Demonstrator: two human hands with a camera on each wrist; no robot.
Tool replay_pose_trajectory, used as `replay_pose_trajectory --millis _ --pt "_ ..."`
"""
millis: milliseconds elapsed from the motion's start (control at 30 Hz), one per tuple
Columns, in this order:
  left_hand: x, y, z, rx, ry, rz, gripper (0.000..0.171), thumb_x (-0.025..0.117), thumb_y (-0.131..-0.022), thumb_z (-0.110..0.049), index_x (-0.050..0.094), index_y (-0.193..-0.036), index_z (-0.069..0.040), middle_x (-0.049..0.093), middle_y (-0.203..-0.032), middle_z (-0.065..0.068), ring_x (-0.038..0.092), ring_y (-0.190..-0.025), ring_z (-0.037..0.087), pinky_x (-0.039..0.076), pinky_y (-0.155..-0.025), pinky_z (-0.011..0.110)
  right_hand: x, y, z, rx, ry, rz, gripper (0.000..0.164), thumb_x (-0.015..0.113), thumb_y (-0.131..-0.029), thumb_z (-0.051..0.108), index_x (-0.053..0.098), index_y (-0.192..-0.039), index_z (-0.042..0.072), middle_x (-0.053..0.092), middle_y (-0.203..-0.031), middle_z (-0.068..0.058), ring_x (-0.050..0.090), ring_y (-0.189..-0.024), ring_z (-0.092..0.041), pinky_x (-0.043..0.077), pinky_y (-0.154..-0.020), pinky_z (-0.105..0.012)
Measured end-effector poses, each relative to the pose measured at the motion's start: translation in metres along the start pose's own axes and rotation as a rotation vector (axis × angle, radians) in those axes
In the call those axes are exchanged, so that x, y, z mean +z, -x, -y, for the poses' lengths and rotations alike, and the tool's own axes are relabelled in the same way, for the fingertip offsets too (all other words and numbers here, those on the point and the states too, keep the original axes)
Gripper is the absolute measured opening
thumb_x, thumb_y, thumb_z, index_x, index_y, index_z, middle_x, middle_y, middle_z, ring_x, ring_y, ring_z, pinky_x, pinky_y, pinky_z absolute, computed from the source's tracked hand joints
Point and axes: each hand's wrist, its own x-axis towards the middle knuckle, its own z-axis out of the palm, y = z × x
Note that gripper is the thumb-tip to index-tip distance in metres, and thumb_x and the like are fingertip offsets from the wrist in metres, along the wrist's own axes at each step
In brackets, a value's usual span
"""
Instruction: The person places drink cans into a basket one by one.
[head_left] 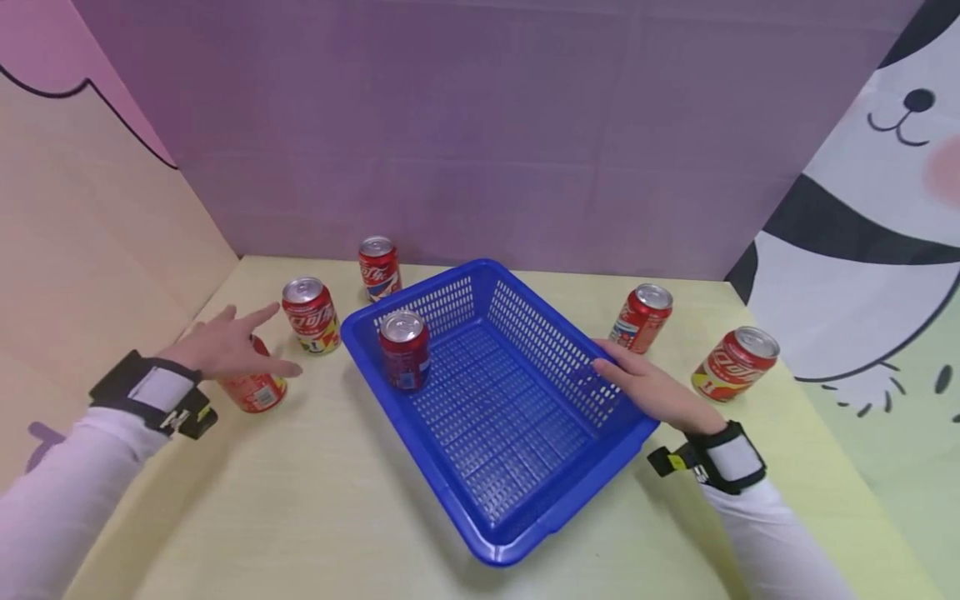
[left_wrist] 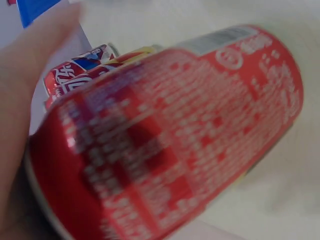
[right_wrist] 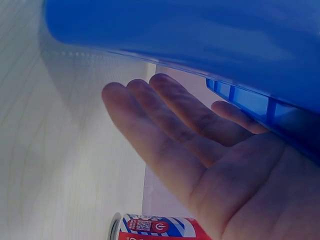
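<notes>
On the left, my left hand (head_left: 225,346) reaches over a red soda can (head_left: 258,394), its fingers and thumb spread wide. That can (left_wrist: 175,135) fills much of the left wrist view, close to the palm. My right hand (head_left: 652,387) is at the right rim of a blue plastic basket (head_left: 442,487), thumb over the rim. In the right wrist view the other fingers (right_wrist: 150,130) extend along the outside of the basket. One red can (head_left: 405,354) stands upright inside the basket, in its left corner.
Two more red cans, one near (head_left: 311,321) and one farther back (head_left: 378,268), stand left of the basket. Another two, an inner (head_left: 641,321) and an outer can (head_left: 735,367), are to the right. A purple wall (head_left: 487,142) closes off the table's back.
</notes>
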Motion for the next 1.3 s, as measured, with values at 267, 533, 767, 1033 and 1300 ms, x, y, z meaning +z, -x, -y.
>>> replay_pose_trajectory --millis 267,533,767,1033,1300 --pt "-0.003 0.001 -0.003 -0.009 0.114 0.04 0.059 0.082 -0.077 -0.039 0.061 -0.115 0.001 0.061 -0.099 0.02 0.059 -0.08 0.034 0.054 -0.05 0.037 0.0 0.004 -0.001 0.01 -0.014 -0.011 0.059 0.041 -0.103 0.047 0.031 -0.154 0.02 0.044 -0.144 -0.018 0.042 -0.13 -0.041 0.033 -0.102 -0.065" --pt "-0.001 0.001 -0.002 0.003 0.128 0.032 0.049 0.082 -0.077 -0.037 0.063 -0.106 -0.002 0.063 -0.093 0.015 0.059 -0.079 0.032 0.055 -0.051 0.037 -0.001 0.005 -0.001 0.015 -0.022 0.004 0.058 0.041 -0.104 0.047 0.029 -0.155 0.021 0.045 -0.143 -0.018 0.047 -0.126 -0.04 0.038 -0.099 -0.063" --pt "-0.001 0.006 -0.002 0.04 0.13 0.0 0.049 0.081 -0.078 -0.035 0.062 -0.107 0.0 0.063 -0.091 0.014 0.059 -0.072 0.029 0.053 -0.05 0.036 -0.002 0.002 -0.002 -0.011 -0.02 0.009 0.056 0.041 -0.104 0.045 0.031 -0.154 0.02 0.047 -0.141 -0.017 0.048 -0.124 -0.038 0.041 -0.098 -0.061" --pt "-0.006 0.021 -0.013 0.186 0.044 -0.1 0.038 0.082 -0.076 -0.026 0.069 -0.101 0.0 0.065 -0.081 0.004 0.06 -0.07 0.021 0.054 -0.055 0.035 -0.004 -0.003 -0.002 -0.028 -0.032 0.001 0.054 0.041 -0.104 0.045 0.034 -0.152 0.02 0.052 -0.136 -0.016 0.055 -0.116 -0.035 0.046 -0.094 -0.054" --pt "-0.062 0.054 -0.084 0.336 0.018 -0.166 0.045 0.087 -0.073 -0.029 0.073 -0.11 -0.009 0.068 -0.092 0.005 0.062 -0.075 0.02 0.054 -0.054 0.031 0.0 -0.002 -0.001 -0.014 -0.024 0.0 0.056 0.042 -0.104 0.046 0.035 -0.152 0.019 0.05 -0.138 -0.015 0.051 -0.121 -0.036 0.043 -0.098 -0.057"
